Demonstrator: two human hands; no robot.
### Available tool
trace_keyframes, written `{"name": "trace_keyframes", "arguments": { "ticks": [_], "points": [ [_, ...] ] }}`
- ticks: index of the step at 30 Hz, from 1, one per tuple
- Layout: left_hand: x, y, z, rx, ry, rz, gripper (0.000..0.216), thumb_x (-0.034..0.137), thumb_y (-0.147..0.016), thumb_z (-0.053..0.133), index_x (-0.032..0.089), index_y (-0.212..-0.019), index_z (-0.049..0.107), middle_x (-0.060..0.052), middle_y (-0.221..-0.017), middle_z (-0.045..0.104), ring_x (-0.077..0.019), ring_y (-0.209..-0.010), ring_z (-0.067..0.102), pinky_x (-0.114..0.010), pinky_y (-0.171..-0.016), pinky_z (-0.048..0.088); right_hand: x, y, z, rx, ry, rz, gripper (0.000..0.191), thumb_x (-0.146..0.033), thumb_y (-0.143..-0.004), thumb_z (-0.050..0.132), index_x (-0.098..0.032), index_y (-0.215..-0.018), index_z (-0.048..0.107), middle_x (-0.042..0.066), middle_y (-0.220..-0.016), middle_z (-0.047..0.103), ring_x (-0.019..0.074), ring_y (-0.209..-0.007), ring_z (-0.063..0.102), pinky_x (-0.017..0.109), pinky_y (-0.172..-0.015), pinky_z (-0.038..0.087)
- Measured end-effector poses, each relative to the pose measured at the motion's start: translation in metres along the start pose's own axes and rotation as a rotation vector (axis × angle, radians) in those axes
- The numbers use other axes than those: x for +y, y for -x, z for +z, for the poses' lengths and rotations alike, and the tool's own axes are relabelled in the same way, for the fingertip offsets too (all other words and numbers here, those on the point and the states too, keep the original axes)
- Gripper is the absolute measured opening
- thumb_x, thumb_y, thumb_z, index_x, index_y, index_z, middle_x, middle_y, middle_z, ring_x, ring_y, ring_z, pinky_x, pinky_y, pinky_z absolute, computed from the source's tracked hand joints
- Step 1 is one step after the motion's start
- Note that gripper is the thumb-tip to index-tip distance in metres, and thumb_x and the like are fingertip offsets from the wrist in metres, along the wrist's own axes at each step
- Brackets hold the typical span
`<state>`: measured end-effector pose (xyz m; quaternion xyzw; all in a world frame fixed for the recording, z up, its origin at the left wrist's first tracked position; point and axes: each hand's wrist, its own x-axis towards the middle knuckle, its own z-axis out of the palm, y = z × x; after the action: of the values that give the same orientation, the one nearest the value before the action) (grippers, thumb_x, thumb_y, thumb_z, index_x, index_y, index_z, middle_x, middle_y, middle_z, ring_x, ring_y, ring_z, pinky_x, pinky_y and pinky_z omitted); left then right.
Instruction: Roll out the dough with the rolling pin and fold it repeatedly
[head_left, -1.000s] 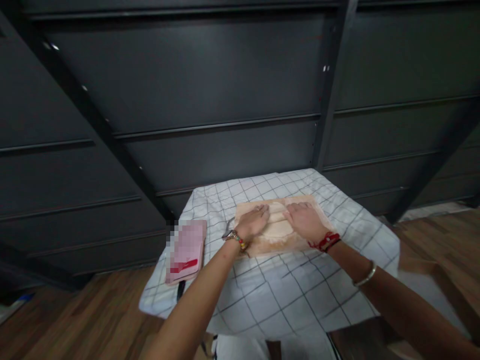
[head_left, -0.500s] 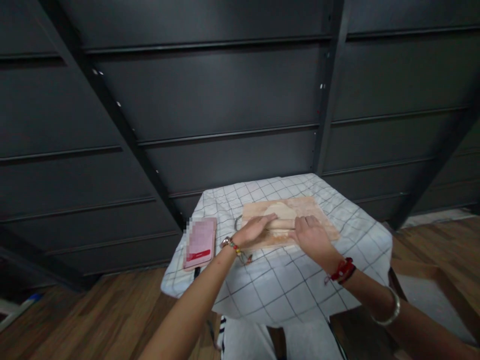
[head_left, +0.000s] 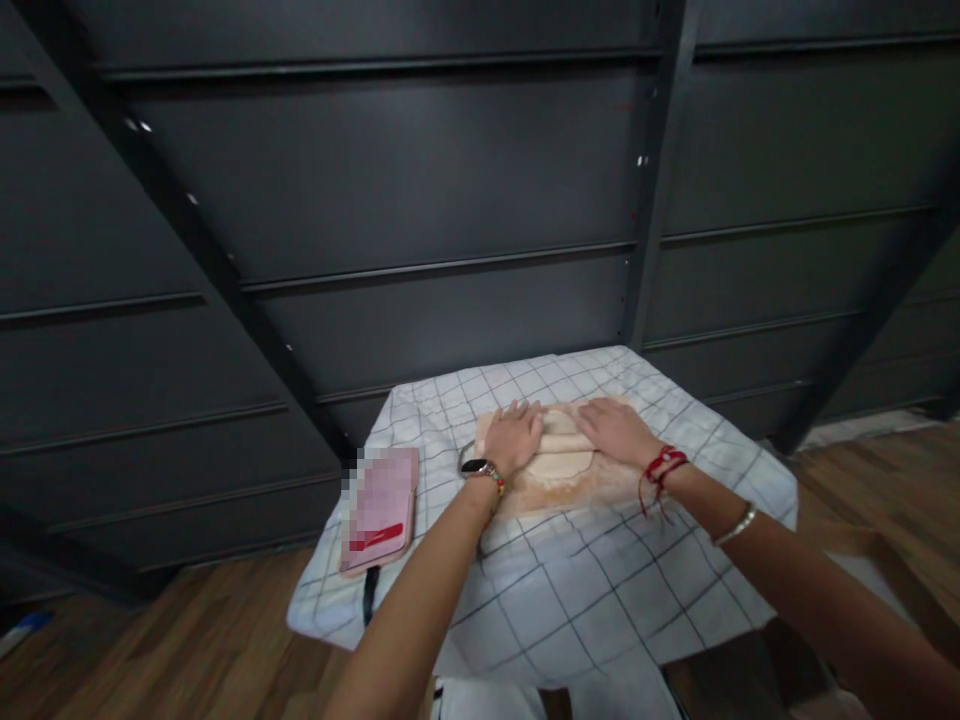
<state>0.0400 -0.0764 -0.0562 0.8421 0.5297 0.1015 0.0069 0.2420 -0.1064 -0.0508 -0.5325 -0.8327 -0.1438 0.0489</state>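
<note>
A pale rolling pin (head_left: 567, 442) lies across a flat round of dough (head_left: 559, 465). My left hand (head_left: 514, 436) is over the pin's left end, its fingers pointing away from me. On the right end, my right hand (head_left: 619, 431) presses down with its fingers over the wood. Both palms hide the ends of the pin. Beneath the dough is a floury wooden board (head_left: 555, 497), its metal handle (head_left: 465, 460) showing just left of my left hand.
A checked white cloth (head_left: 585, 580) covers the small table. A pink tablet-like case (head_left: 382, 500) with a red strip lies at the left. Dark metal panels (head_left: 450, 170) rise behind the table. An open box (head_left: 870, 570) is on the wooden floor at the right.
Both hands have pushed the rolling pin away from me over the dough, so more dough shows on the near side. The camera view has shifted slightly.
</note>
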Motion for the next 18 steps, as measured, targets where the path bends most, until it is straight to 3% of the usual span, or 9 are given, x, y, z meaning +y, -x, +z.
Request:
{"name": "trace_keyframes", "arguments": {
  "ticks": [4, 7, 12, 15, 18],
  "points": [
    [-0.008, -0.027, -0.002, -0.044, 0.009, -0.055, 0.054, 0.036, -0.098, 0.012, 0.017, -0.143, 0.033, -0.007, -0.145, 0.039, -0.0237, -0.136, 0.03, -0.045, -0.111, 0.02, 0.023, -0.035, 0.014, -0.124, -0.014, -0.099, 0.032, -0.021, -0.094, 0.039, -0.017, -0.118, 0.06, 0.011, -0.122, 0.06, 0.0238, -0.111, 0.051, 0.034, -0.092, 0.037],
    [-0.013, -0.045, -0.004, -0.02, 0.027, -0.085, 0.052, 0.034, -0.098, 0.013, 0.016, -0.141, 0.037, -0.009, -0.141, 0.045, -0.0235, -0.133, 0.035, -0.042, -0.108, 0.024, 0.033, -0.053, 0.024, -0.166, -0.068, 0.01, 0.029, -0.023, -0.091, 0.043, -0.016, -0.109, 0.066, 0.012, -0.114, 0.064, 0.0232, -0.109, 0.053, 0.031, -0.091, 0.038],
    [-0.023, -0.068, 0.0, -0.012, -0.01, -0.119, 0.05, 0.027, -0.099, 0.012, 0.012, -0.125, 0.051, -0.015, -0.121, 0.061, -0.0231, -0.117, 0.053, -0.035, -0.096, 0.037, 0.041, -0.072, 0.035, -0.134, -0.07, 0.223, 0.041, -0.028, -0.093, 0.032, -0.007, -0.103, 0.066, 0.02, -0.106, 0.063, 0.025, -0.097, 0.059, 0.033, -0.081, 0.043],
    [-0.028, -0.075, 0.005, -0.049, -0.059, -0.108, 0.048, 0.025, -0.099, 0.013, 0.011, -0.119, 0.054, -0.016, -0.113, 0.064, -0.0233, -0.106, 0.059, -0.033, -0.087, 0.043, 0.043, -0.077, 0.039, -0.112, -0.072, 0.24, 0.04, -0.027, -0.093, 0.032, -0.008, -0.103, 0.065, 0.019, -0.107, 0.062, 0.0247, -0.099, 0.058, 0.032, -0.081, 0.043],
    [-0.03, -0.075, 0.007, -0.091, -0.048, -0.079, 0.046, 0.026, -0.099, 0.017, 0.01, -0.116, 0.056, -0.016, -0.113, 0.064, -0.0245, -0.105, 0.059, -0.035, -0.086, 0.044, 0.042, -0.076, 0.041, -0.12, -0.076, 0.197, 0.038, -0.026, -0.093, 0.033, -0.007, -0.101, 0.065, 0.019, -0.104, 0.063, 0.0235, -0.098, 0.058, 0.03, -0.081, 0.042]
  ]
}}
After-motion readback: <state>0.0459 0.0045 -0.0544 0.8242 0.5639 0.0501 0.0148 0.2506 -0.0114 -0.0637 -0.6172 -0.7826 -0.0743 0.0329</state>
